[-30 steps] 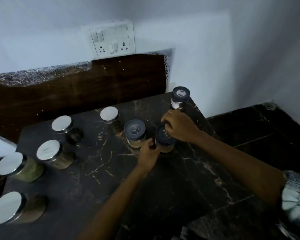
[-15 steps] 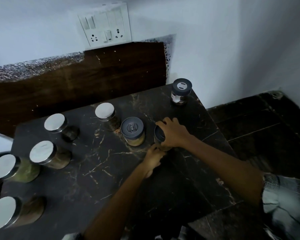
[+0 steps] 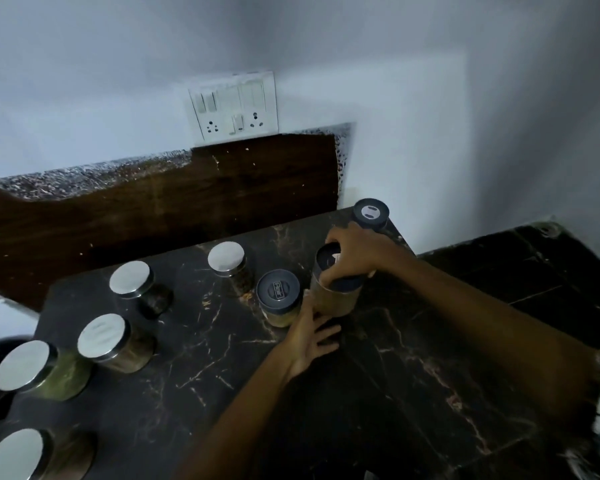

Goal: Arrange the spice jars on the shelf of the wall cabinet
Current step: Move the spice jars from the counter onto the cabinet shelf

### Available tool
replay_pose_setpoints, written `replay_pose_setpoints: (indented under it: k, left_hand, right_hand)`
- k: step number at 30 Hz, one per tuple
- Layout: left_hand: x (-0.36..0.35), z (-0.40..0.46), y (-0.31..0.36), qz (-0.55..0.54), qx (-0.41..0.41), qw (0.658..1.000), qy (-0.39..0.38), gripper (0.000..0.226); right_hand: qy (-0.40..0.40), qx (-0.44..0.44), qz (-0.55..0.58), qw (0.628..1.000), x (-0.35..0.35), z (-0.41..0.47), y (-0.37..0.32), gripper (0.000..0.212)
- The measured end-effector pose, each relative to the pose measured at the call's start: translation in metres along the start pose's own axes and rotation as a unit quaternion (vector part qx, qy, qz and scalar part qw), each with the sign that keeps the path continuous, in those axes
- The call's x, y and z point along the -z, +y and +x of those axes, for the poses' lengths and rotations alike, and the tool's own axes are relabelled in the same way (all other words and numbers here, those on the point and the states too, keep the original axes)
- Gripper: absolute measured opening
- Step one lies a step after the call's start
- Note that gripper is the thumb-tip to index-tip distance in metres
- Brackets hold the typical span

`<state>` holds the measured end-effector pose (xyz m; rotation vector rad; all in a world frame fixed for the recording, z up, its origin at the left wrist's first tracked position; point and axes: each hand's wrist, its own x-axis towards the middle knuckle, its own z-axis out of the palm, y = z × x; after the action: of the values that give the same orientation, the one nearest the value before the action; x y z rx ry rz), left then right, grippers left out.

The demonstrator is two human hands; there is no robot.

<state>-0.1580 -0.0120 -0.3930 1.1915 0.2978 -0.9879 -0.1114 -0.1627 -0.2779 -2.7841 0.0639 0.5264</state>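
Observation:
Several spice jars stand on a dark marble counter [image 3: 378, 393]. My right hand [image 3: 352, 254] grips the dark lid of one jar [image 3: 333, 296] from above, and the jar looks raised and tilted. My left hand [image 3: 312, 336] lies under and beside that jar's base, fingers spread and touching it. A second dark-lidded jar [image 3: 278, 296] stands just left of it. A third dark-lidded jar [image 3: 371, 214] stands at the counter's far right corner. Silver-lidded jars [image 3: 226, 259] [image 3: 132, 282] [image 3: 103, 336] [image 3: 23, 365] [image 3: 13, 455] run along the left side.
A switch and socket plate [image 3: 234, 107] is on the white wall above a dark wooden backsplash [image 3: 153, 209]. To the right, the counter drops to a lower dark surface [image 3: 534, 271]. No cabinet or shelf is in view.
My right hand has closed on the jar's lid and lifted it off the counter. My left hand has come under its base. The view has tilted upward.

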Motion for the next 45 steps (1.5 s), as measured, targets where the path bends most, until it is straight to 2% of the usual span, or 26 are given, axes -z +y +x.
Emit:
replay_pose_setpoints:
  k: [3, 5, 10, 13, 15, 18, 20, 24, 27, 30, 32, 34, 37, 42, 45]
  left_hand:
    - [0.000, -0.013, 0.021, -0.117, -0.015, 0.991, -0.064, 0.085]
    - [-0.001, -0.023, 0.035, -0.158, -0.022, 0.983, -0.090, 0.091]
    - [-0.002, -0.041, 0.055, -0.190, -0.061, 0.974, -0.107, 0.090]
    - [-0.004, -0.048, 0.063, -0.214, -0.094, 0.967, -0.103, 0.084]
    - [-0.004, -0.053, 0.068, -0.226, -0.114, 0.962, -0.105, 0.078]
    - [0.003, -0.065, 0.073, -0.222, -0.135, 0.956, -0.139, 0.070]
    - [0.008, -0.073, 0.076, -0.216, -0.139, 0.951, -0.171, 0.069]
    - [0.013, -0.088, 0.081, -0.164, -0.153, 0.946, -0.236, 0.088]
    - [0.013, -0.093, 0.082, -0.166, -0.159, 0.938, -0.261, 0.094]
    - [0.011, -0.093, 0.085, -0.163, -0.186, 0.940, -0.234, 0.091]
    - [0.010, -0.093, 0.086, -0.129, -0.219, 0.945, -0.205, 0.077]
    - [0.010, -0.095, 0.088, -0.091, -0.244, 0.948, -0.183, 0.069]
    - [0.016, -0.099, 0.093, -0.029, -0.263, 0.951, -0.159, 0.075]
    - [0.022, -0.104, 0.099, 0.074, -0.314, 0.944, -0.074, 0.067]
    - [0.018, -0.107, 0.098, 0.084, -0.347, 0.934, -0.026, 0.071]
  right_hand:
    - [-0.029, 0.049, 0.110, 0.992, 0.035, -0.007, -0.015, 0.061]
    - [-0.043, 0.070, 0.146, 0.986, 0.054, -0.014, -0.025, 0.060]
    - [-0.045, 0.112, 0.141, 0.983, 0.083, -0.030, -0.048, 0.071]
    - [0.002, 0.100, 0.080, 0.992, 0.085, -0.034, -0.059, 0.087]
    - [0.029, 0.100, 0.071, 0.992, 0.083, -0.034, -0.066, 0.089]
    - [0.035, 0.128, 0.125, 0.983, 0.088, -0.037, -0.073, 0.072]
    - [0.010, 0.149, 0.161, 0.976, 0.097, -0.040, -0.073, 0.066]
    - [-0.060, 0.185, 0.201, 0.960, 0.111, -0.046, -0.069, 0.067]
    - [-0.075, 0.203, 0.219, 0.951, 0.115, -0.047, -0.070, 0.068]
    - [-0.031, 0.163, 0.226, 0.960, 0.112, -0.046, -0.078, 0.080]
    - [0.000, 0.127, 0.215, 0.968, 0.107, -0.044, -0.082, 0.092]
    - [0.016, 0.130, 0.225, 0.965, 0.104, -0.043, -0.084, 0.081]
    - [0.007, 0.153, 0.246, 0.957, 0.109, -0.044, -0.081, 0.065]
    - [-0.030, 0.215, 0.270, 0.938, 0.110, -0.048, -0.079, 0.063]
    - [0.011, 0.200, 0.278, 0.940, 0.107, -0.047, -0.082, 0.067]
